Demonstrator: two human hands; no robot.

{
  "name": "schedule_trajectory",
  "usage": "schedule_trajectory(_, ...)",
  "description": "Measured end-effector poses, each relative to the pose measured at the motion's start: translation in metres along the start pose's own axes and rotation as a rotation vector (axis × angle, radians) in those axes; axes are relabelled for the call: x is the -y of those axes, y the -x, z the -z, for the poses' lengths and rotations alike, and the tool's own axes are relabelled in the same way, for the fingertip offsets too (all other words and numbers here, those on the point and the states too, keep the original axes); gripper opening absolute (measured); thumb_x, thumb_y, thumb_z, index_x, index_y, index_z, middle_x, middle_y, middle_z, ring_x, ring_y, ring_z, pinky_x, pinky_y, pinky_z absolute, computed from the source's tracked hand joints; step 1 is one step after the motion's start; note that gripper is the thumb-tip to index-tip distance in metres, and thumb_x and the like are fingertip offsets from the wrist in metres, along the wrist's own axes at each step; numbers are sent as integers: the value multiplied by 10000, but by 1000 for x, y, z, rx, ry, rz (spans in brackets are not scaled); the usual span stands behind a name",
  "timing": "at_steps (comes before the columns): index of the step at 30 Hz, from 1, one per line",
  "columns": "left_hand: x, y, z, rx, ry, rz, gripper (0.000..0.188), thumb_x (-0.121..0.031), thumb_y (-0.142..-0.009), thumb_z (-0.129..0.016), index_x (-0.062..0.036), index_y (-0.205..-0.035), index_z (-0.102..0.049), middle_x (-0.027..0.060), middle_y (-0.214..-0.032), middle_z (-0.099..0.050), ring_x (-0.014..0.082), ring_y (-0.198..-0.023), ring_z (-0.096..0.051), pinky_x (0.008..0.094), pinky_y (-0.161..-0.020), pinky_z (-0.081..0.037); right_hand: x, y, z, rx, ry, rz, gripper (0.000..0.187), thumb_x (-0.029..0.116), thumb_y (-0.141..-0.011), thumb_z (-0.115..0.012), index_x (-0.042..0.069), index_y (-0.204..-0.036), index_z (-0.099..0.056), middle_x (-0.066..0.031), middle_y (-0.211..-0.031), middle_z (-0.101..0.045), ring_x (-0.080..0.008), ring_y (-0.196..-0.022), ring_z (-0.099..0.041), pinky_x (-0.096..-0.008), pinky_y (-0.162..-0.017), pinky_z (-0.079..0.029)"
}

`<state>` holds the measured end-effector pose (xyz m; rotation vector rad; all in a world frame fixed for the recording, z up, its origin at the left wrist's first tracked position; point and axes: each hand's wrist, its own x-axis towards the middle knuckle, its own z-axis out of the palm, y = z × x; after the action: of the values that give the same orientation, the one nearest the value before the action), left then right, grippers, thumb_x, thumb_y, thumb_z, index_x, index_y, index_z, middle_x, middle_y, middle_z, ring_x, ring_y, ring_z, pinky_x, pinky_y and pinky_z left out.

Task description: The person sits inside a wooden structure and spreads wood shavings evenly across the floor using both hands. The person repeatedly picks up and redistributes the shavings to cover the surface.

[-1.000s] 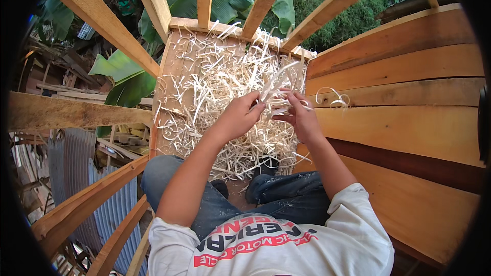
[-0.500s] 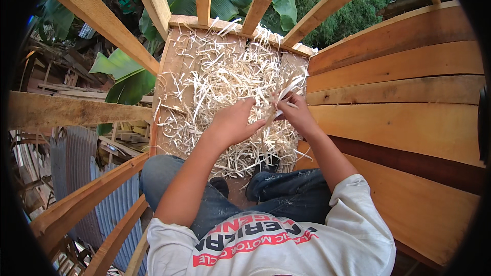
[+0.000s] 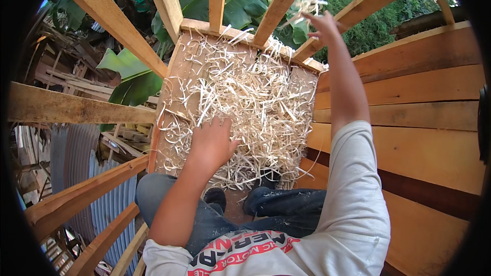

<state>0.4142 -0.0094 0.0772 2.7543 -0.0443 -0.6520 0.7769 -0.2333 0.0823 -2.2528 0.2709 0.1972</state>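
Pale, curly wood shavings (image 3: 255, 89) lie in a thick layer over the wooden floor in front of me. My left hand (image 3: 212, 143) is low over the near left part of them, palm down, open and holding nothing. My right arm stretches far forward past the front edge of the floor. There my right hand (image 3: 325, 26) has its fingers apart. A small loose clump of shavings (image 3: 310, 5) is just beyond its fingertips, against the greenery. Whether a strand still touches the fingers is hard to make out.
Upright wooden slats (image 3: 218, 0) rise along the front and left sides. A plank wall (image 3: 409, 115) closes the right side. My shoes (image 3: 216, 198) rest at the near edge of the shavings. Outside are banana leaves (image 3: 125, 66), corrugated metal sheets (image 3: 110, 194) and scrap wood.
My right hand has swung forward and up from the middle, carrying shavings out past the front slats. My left hand has drawn back left, apart from the right.
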Motion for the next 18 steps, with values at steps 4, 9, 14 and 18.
schedule_trajectory(4, 3, 4, -4, -10, 6, -5, 533, -371, -874, -630, -41, -1275, -508, 159, -1088, -592, 330, -1022, -598, 475, -825, -481, -24, 4, -7, -54, 345, 344, 683, 180, -836, -647, 90, -1454, -368, -150, -747, -687, -183, -562, -679, -312, -543, -573)
schedule_trajectory(9, -5, -5, -7, -27, 1, -65, 510, -365, -866, -636, -39, -1240, -522, 152, -1058, -608, 327, -995, -606, 470, -811, -481, -183, 97, -96, 568, 785, 285, 881, 486, -724, -778, 68, -1411, -418, -227, -1196, -618, -354, -1133, -596, -427, -955, -484)
schedule_trajectory(14, 5, -15, -14, 11, 17, -42, 500, -376, -866, -634, -50, -1229, -526, 146, -1043, -619, 322, -984, -616, 468, -812, -482, -262, 238, -138, 733, 858, 198, 919, 563, -719, -748, 99, -1416, -368, -263, -1328, -472, -407, -1210, -506, -474, -961, -472)
schedule_trajectory(18, 10, -20, -14, 2, 0, -15, 487, -384, -873, -625, -53, -1216, -527, 155, -1040, -630, 324, -982, -624, 458, -802, -496, -274, 267, -143, 645, 823, 212, 569, 340, -782, -731, 121, -1253, -497, -208, -1148, -560, -382, -1044, -593, -461, -855, -508)
